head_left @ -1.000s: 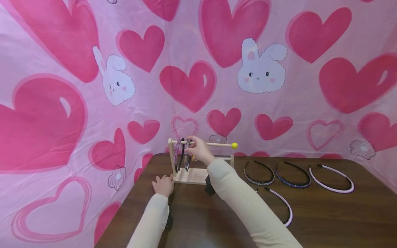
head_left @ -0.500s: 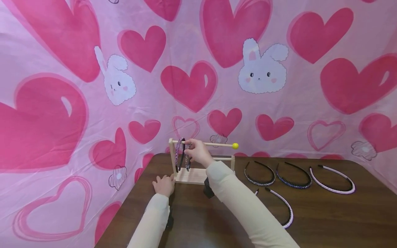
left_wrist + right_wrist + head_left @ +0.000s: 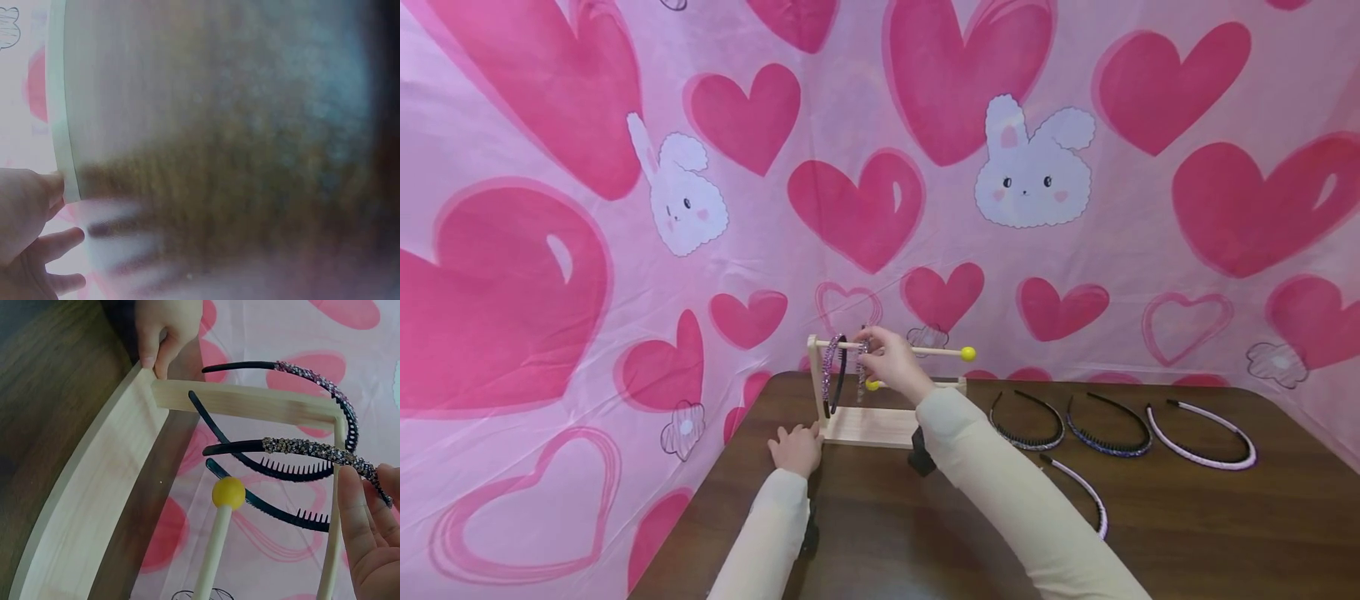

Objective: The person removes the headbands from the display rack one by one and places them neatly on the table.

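My right hand [image 3: 895, 362] pinches the top of a headband [image 3: 306, 448] studded with dark and gold-toned sparkles. This headband hangs around the upper rod [image 3: 925, 350] of a wooden stand, its black toothed ends pointing down. Left of it on the same rod, near the upright, a pink-purple glitter headband [image 3: 826, 375] hangs with a gap between the two. My left hand [image 3: 795, 450] rests on the table at the left end of the stand's base [image 3: 868, 427], fingers spread and thumb against the base corner.
The upper rod ends in a yellow ball [image 3: 967, 354]; a lower rod has another yellow ball [image 3: 872, 385]. On the brown table [image 3: 880, 517] to the right lie a silvery headband [image 3: 1033, 443], a blue one [image 3: 1112, 450] and two pale ones, one farther back [image 3: 1210, 460], one nearer [image 3: 1086, 487].
My right hand has moved slightly right and up with the sparkly headband, widening its gap from the pink-purple one. My left hand has stayed at the base corner.
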`<control>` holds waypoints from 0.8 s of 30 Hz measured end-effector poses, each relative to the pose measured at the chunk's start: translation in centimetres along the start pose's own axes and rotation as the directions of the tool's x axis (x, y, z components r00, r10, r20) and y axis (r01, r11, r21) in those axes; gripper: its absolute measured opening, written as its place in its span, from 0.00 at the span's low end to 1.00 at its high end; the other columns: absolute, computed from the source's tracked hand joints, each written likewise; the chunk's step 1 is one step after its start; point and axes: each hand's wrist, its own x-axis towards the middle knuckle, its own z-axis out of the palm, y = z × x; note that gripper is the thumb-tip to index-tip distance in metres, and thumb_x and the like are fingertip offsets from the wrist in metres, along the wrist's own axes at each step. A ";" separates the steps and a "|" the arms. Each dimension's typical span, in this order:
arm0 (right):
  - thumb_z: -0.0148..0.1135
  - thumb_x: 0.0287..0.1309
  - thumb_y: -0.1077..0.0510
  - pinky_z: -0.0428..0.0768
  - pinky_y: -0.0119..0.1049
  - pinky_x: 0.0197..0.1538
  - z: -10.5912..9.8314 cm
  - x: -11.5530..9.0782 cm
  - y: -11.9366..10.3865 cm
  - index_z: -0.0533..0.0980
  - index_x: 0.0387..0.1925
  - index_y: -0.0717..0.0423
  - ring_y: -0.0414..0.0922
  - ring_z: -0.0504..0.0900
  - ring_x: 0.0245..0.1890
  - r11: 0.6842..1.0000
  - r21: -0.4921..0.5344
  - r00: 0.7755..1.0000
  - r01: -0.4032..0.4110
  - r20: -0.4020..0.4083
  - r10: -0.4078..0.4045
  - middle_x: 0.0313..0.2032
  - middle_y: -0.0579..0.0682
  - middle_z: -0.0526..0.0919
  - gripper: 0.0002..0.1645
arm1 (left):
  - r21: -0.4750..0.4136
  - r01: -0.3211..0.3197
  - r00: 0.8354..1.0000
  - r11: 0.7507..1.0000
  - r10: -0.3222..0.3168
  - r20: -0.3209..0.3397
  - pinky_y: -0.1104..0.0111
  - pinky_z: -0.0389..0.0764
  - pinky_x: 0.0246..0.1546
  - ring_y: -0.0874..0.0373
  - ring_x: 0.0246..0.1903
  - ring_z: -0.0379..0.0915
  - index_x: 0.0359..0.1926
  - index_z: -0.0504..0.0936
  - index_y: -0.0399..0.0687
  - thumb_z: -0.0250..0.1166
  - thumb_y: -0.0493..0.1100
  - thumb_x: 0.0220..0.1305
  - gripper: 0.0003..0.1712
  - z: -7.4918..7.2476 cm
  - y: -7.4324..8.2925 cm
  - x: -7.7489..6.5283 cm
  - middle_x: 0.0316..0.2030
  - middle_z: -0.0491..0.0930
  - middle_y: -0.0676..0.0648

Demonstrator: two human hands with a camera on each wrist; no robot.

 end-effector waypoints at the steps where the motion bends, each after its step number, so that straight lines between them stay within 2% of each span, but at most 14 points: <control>1: 0.59 0.55 0.71 0.80 0.41 0.28 -0.2 0.0 0.0 0.75 0.47 0.60 0.49 0.79 0.25 1.000 -0.001 1.000 0.006 -0.001 -0.006 0.35 0.57 0.75 0.17 | 0.001 -0.004 1.000 1.000 0.004 -0.003 0.44 0.59 0.48 0.37 0.49 0.60 0.59 0.74 0.45 0.57 0.47 0.65 0.23 -0.1 0.0 -0.1 0.51 0.73 0.37; 6: 0.58 0.55 0.71 0.80 0.39 0.27 -1.0 -0.1 -0.5 0.74 0.48 0.60 0.58 0.80 0.29 1.000 0.007 1.000 0.014 -0.015 -0.014 0.35 0.57 0.76 0.17 | 0.003 -0.017 1.000 1.000 0.017 -0.008 0.43 0.59 0.47 0.36 0.49 0.60 0.58 0.74 0.44 0.57 0.46 0.65 0.23 -0.3 0.1 -0.3 0.50 0.73 0.36; 13: 0.59 0.55 0.69 0.80 0.37 0.31 -2.6 -0.3 -1.6 0.74 0.51 0.58 0.51 0.77 0.38 0.998 -0.046 0.999 0.045 -0.026 -0.046 0.39 0.57 0.76 0.20 | 0.002 -0.021 1.000 1.000 0.021 -0.012 0.43 0.59 0.47 0.36 0.50 0.60 0.58 0.74 0.44 0.57 0.46 0.65 0.22 -0.7 0.2 -0.4 0.51 0.73 0.36; 20: 0.59 0.56 0.68 0.80 0.39 0.29 -4.5 -0.9 -2.4 0.72 0.54 0.58 0.53 0.81 0.29 1.000 -0.014 1.000 0.012 -0.011 -0.012 0.41 0.58 0.74 0.22 | -0.002 -0.017 1.000 1.000 0.017 -0.011 0.43 0.59 0.47 0.35 0.50 0.60 0.58 0.74 0.44 0.55 0.46 0.66 0.22 -0.6 0.2 -0.4 0.51 0.73 0.36; 24: 0.59 0.56 0.68 0.80 0.39 0.28 -5.7 -1.4 -2.6 0.71 0.55 0.58 0.51 0.81 0.32 0.999 -0.028 0.999 0.025 -0.029 -0.026 0.41 0.59 0.74 0.23 | -0.009 -0.015 1.000 1.000 0.015 -0.014 0.43 0.58 0.47 0.36 0.49 0.59 0.58 0.74 0.44 0.55 0.46 0.66 0.22 -0.5 0.1 -0.3 0.51 0.73 0.36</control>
